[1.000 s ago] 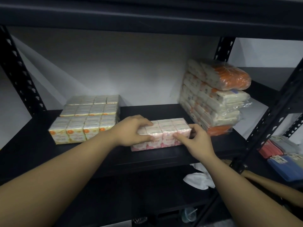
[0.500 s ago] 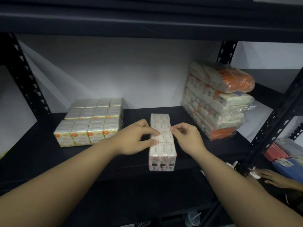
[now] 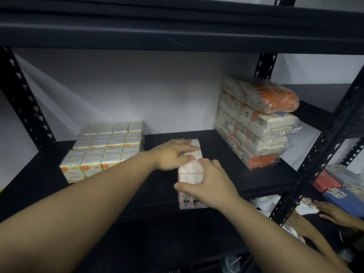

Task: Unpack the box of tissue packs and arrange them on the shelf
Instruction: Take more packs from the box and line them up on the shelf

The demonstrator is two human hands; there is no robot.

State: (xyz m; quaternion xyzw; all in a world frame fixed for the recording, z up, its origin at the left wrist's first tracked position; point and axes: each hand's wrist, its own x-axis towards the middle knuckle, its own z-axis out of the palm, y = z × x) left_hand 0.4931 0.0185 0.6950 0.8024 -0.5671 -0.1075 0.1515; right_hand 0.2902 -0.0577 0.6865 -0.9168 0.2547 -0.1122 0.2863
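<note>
A pink-and-white tissue pack (image 3: pixel 190 175) lies lengthwise on the black shelf board (image 3: pixel 226 180), its near end at the front edge. My left hand (image 3: pixel 172 154) rests flat on the pack's far half, fingers stretched across the top. My right hand (image 3: pixel 210 186) grips the near half, with the thumb on the left side and the fingers curled over the right side. A block of yellow-and-orange tissue packs (image 3: pixel 104 150) sits to the left. A stack of orange-and-white wrapped tissue bundles (image 3: pixel 256 123) stands at the back right.
An upper shelf (image 3: pixel 177 26) hangs low overhead. Perforated black posts (image 3: pixel 315 164) frame the bay at the right and left. Another person's hands (image 3: pixel 332 211) work at the lower right beside folded red cloths (image 3: pixel 325 183) and blue cloths (image 3: pixel 346 200).
The pink pack was turned from crosswise to lengthwise. Since then my right hand has slid back to the near end and my left hand has moved onto the far half.
</note>
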